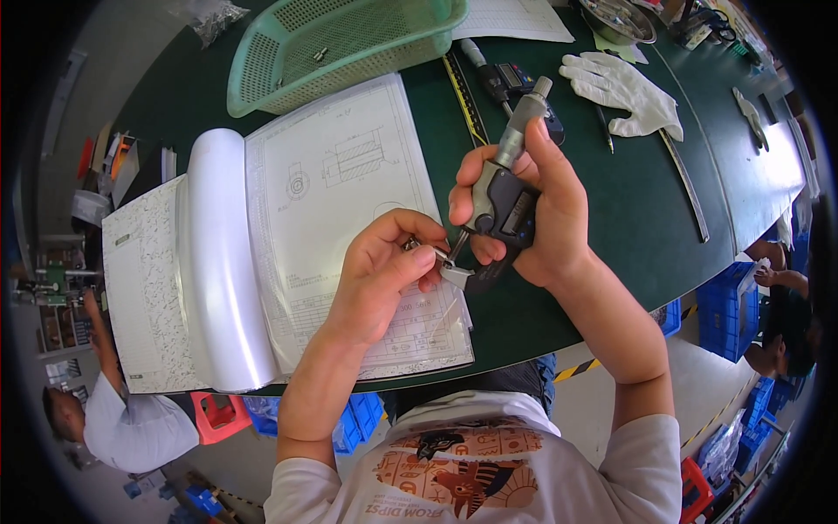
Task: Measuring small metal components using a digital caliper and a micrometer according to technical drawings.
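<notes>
My right hand (pixel 559 205) is wrapped round a digital micrometer (pixel 506 205), its thumb up along the grey barrel and its dark body tilted over the table. The micrometer's lower end reaches down to my left hand (pixel 384 266). There the left thumb and fingers pinch a small shiny metal part (pixel 443 259) at the measuring faces; the fingers hide most of it. Below both hands lies an open binder with a technical drawing (pixel 349 175) in a clear sleeve.
A green plastic basket (pixel 253 74) with a few small metal parts stands at the far left. Beyond my right hand lie another digital measuring tool (pixel 511 79), a white glove (pixel 624 92), a pen (pixel 605 129) and a steel rule (pixel 685 188). A metal bowl (pixel 620 22) sits at the back.
</notes>
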Demonstrator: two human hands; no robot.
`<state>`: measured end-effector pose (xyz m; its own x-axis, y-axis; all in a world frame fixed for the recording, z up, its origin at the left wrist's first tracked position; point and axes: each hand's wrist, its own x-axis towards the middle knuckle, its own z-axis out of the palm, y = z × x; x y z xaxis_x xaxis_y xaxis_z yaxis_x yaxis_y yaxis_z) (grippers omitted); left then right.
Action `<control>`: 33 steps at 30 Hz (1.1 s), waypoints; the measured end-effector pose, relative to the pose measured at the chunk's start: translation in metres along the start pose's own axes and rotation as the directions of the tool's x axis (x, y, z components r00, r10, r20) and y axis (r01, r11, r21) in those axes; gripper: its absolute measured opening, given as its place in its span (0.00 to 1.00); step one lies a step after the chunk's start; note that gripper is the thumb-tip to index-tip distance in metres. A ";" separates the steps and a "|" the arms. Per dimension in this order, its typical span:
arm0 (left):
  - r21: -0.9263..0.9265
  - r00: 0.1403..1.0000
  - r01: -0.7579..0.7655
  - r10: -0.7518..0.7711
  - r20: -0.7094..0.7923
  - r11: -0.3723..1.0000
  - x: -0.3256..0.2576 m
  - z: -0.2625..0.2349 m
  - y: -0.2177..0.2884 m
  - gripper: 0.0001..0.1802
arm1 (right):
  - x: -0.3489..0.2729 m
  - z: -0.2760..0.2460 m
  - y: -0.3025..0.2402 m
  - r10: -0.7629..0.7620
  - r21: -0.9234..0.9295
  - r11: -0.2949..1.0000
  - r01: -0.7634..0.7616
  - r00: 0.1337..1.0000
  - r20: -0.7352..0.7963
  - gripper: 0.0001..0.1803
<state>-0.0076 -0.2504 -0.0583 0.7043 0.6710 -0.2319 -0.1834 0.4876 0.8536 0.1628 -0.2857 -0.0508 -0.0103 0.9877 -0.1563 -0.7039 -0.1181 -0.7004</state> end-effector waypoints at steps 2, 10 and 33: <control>-0.008 1.000 0.005 -0.005 -0.001 1.000 -0.002 0.001 0.002 0.10 | 0.000 0.003 -0.001 0.011 0.023 1.000 -0.011 1.000 -0.007 0.34; 0.014 1.000 -0.006 0.006 0.000 1.000 -0.002 -0.002 0.003 0.09 | 0.004 0.004 0.000 0.040 0.013 0.999 -0.040 0.999 -0.011 0.35; 0.028 1.000 0.014 -0.013 -0.020 1.000 0.002 -0.001 0.001 0.08 | -0.002 0.010 -0.005 -0.008 0.080 0.997 0.013 0.998 -0.064 0.35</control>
<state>-0.0073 -0.2480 -0.0580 0.6928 0.6755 -0.2526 -0.1545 0.4811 0.8630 0.1591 -0.2861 -0.0403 0.0409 0.9800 -0.1947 -0.7584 -0.0964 -0.6446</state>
